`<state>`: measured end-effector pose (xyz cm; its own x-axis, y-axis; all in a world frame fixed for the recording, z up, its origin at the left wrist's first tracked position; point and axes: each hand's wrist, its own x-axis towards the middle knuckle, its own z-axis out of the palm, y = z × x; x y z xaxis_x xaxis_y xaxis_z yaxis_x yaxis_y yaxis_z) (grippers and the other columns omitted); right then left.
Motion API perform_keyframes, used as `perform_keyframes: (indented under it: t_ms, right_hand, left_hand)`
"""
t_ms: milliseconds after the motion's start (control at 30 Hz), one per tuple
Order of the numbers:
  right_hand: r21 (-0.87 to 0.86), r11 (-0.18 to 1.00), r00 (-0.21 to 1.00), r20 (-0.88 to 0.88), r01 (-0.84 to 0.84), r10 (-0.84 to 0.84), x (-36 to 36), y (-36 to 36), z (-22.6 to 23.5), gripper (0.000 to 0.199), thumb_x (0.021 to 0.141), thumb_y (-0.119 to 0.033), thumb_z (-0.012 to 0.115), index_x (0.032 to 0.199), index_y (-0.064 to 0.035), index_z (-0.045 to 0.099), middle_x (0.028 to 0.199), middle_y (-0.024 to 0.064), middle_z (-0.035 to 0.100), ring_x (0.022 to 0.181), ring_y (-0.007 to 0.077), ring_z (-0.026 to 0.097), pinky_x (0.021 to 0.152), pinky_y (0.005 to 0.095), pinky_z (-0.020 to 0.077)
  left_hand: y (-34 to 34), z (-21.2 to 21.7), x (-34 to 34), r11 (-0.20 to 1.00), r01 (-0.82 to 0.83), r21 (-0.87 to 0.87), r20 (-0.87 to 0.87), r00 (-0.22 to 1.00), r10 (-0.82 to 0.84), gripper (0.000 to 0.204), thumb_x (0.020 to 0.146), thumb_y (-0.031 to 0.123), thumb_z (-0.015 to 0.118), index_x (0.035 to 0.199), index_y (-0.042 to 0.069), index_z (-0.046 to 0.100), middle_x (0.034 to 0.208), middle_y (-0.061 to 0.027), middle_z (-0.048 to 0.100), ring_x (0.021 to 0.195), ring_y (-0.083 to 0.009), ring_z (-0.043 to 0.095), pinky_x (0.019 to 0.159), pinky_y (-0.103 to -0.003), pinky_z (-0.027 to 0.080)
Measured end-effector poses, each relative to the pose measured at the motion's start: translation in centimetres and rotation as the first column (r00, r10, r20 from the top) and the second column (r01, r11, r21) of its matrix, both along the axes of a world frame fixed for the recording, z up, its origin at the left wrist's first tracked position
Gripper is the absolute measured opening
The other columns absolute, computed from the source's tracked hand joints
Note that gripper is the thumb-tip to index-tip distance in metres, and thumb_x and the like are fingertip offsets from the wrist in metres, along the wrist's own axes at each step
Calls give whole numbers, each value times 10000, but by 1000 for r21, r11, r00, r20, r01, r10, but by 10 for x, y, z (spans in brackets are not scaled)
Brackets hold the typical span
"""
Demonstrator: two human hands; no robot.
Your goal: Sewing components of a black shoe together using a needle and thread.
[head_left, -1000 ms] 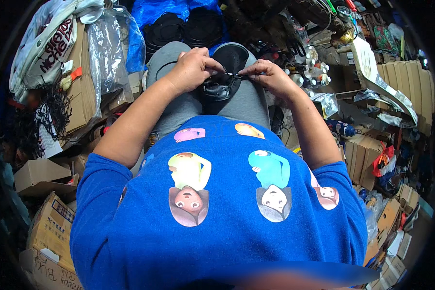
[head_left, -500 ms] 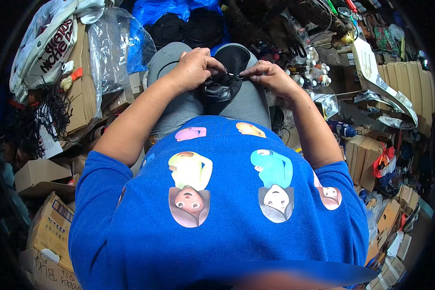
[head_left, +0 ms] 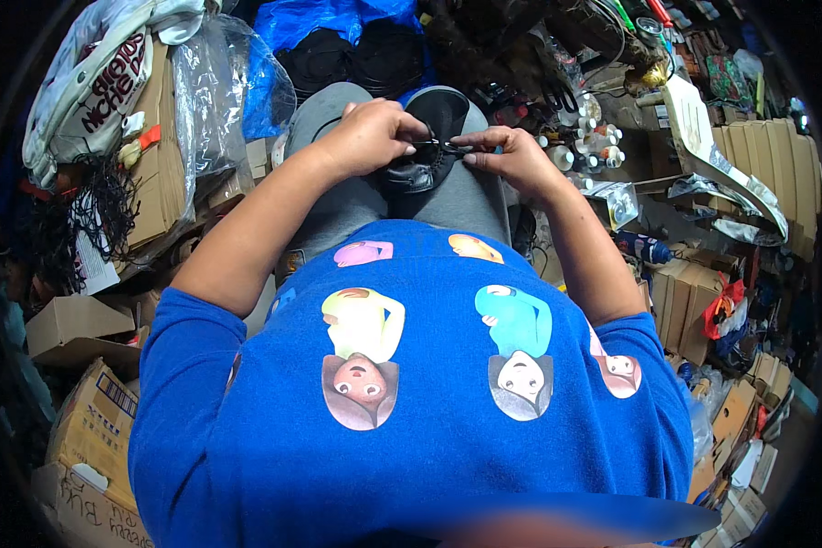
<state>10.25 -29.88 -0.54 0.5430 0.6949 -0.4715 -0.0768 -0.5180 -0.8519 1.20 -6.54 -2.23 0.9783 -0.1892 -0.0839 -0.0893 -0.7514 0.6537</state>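
Head view: black shoe on lap, held between both hands. Left hand and right hand each pinching black lace just above shoe top. Lacing apparently midway; knot not yet visible.

Illumination: bright and even at centre, with soft shadows. Fisheye distortion bends edges; the rim vignettes to black. The bottom edge is blurred.

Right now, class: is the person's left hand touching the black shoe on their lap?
Touching. The head view shows the left hand resting on the black shoe, its fingers pinching the lace opposite the right hand.
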Motion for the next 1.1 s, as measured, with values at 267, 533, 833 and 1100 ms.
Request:
perform_keyframes:
  t_ms: [267,533,833,1100]
  right_hand:
    - [69,981,980,-86,183,-177,-10,11,-2,244,782,-74,708,1016,-14,677,904,31,673,803,83,600,750,236,484]
    - [21,1000,997,80,-3,1,8,20,-9,164,756,-129,750,841,-15,670,757,9,647,706,76,570,673,226,461]
    - [155,979,987,-119,131,-113,10,-10,-10,206,749,-183,764,859,-55,646,788,-6,614,712,67,531,682,215,432]
    - [93,992,989,107,87,-97,-16,-43,-2,157,790,-146,716,854,-16,656,897,8,533,815,110,525,767,241,420]
  left_hand:
    - [-12,-12,8,963,-211,-167,-252,954,165,214,734,145,724,936,96,671,767,-11,668,716,-106,615,814,-310,393]
    - [-20,0,18,987,-79,-143,-145,988,58,168,722,199,721,851,106,666,781,-47,663,798,-199,614,779,-398,418]
    - [4,17,8,1000,-26,-15,-175,984,23,139,779,151,658,891,69,653,810,-96,660,784,-267,621,718,-369,471]
    - [-5,9,18,971,56,-232,-188,977,-101,172,815,62,593,980,14,612,895,-132,669,834,-217,640,729,-347,482]
